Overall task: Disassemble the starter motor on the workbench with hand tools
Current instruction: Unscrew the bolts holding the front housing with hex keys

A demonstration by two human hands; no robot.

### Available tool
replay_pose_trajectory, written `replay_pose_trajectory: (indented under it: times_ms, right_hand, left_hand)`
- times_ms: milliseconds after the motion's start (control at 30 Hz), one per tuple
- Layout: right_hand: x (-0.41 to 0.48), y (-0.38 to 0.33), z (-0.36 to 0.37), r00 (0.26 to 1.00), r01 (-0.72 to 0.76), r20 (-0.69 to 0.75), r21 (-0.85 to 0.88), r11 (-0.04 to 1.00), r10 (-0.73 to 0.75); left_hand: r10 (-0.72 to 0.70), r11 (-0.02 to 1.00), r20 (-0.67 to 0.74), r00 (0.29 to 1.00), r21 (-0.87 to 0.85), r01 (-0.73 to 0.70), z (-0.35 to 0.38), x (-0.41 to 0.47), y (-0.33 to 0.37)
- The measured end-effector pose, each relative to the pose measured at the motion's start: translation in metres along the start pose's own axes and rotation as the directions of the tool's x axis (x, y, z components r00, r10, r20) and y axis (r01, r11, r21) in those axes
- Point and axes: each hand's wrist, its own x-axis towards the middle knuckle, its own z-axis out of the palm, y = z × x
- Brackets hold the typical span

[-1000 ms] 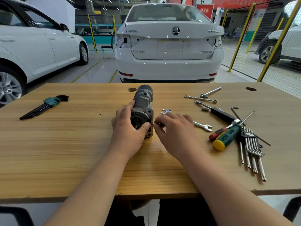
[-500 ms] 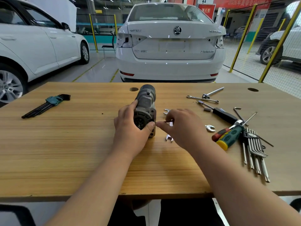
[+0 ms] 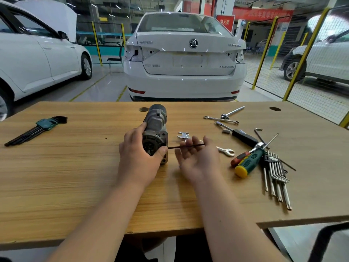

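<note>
Starter motor: the grey cast-metal, cylindrical starter motor [image 3: 155, 127] lies on its side at the middle of the frame on the pale wooden tabletop [image 3: 75, 176], with its round end cap towards the camera
Left grip: the left hand [image 3: 138, 159] is wrapped round the near end of the motor, fingers curled over its left side and the thumb pressed on the lower right edge of the end cap
Right grip: the right hand [image 3: 198, 163] sits just right of the motor, palm turned up, fingers straight and spread; it pinches nothing that I can make out
Rod: a thin, dark, long metal rod [image 3: 174, 147] runs from beside the left thumb out to the right across the right fingers; I cannot tell whether its left tip sits in a hole of the motor or is free
Done so far: judging by the rod, probably one long fastener is out or nearly out of the housing
Left to do: the motor body looks whole, end cap and front housing both in place, so most of the stripping down appears to lie ahead
Tools at right: a silver double open-ended spanner [image 3: 226, 150] partly behind the right hand, a green-handled screwdriver with a yellow cap [image 3: 248, 163], and a fanned set of silver hex keys [image 3: 277, 174]
Tools at left: a set of black hex keys in a green holder [image 3: 45, 123], well apart from the motor
</note>
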Motion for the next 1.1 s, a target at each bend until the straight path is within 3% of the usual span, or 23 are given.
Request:
replay_pose_trajectory:
  times_ms: [133,433,600,700,833,1000,1100]
  right_hand:
    - [0.003,0.006,0.013,0.997,-0.004,0.081,0.134,0.991,-0.007]
    - [0.016,0.009,0.027,0.994,0.059,0.079,0.235,0.97,-0.08]
    - [0.02,0.012,0.032,0.987,0.16,0.004,0.046,0.986,-0.16]
    - [0.019,0.011,0.042,0.963,0.265,0.091,-0.183,0.947,-0.252]
    - [0.015,0.013,0.061,0.888,0.456,0.247,-0.585,0.671,-0.388]
    - [0.005,0.019,0.069,0.785,0.556,0.361,-0.77,0.314,-0.504]
    - [0.0,0.023,0.077,0.777,0.532,0.446,-0.843,0.085,-0.443]
  left_hand:
    - [-0.02,0.999,-0.025,0.999,0.029,0.021,0.002,0.0,0.003]
    - [-0.033,0.997,-0.082,0.996,0.07,0.039,0.007,-0.001,0.008]
    - [-0.025,0.996,-0.078,0.997,0.087,0.032,0.007,-0.001,0.008]
    - [-0.021,0.996,-0.067,0.998,0.08,0.026,0.007,-0.001,0.008]
    - [-0.006,0.998,-0.057,0.998,0.066,0.009,0.007,-0.002,0.006]
    - [-0.001,0.998,-0.068,0.998,0.055,0.005,0.007,-0.002,0.007]
    - [-0.011,0.999,-0.034,0.999,0.046,0.012,0.006,-0.002,0.006]
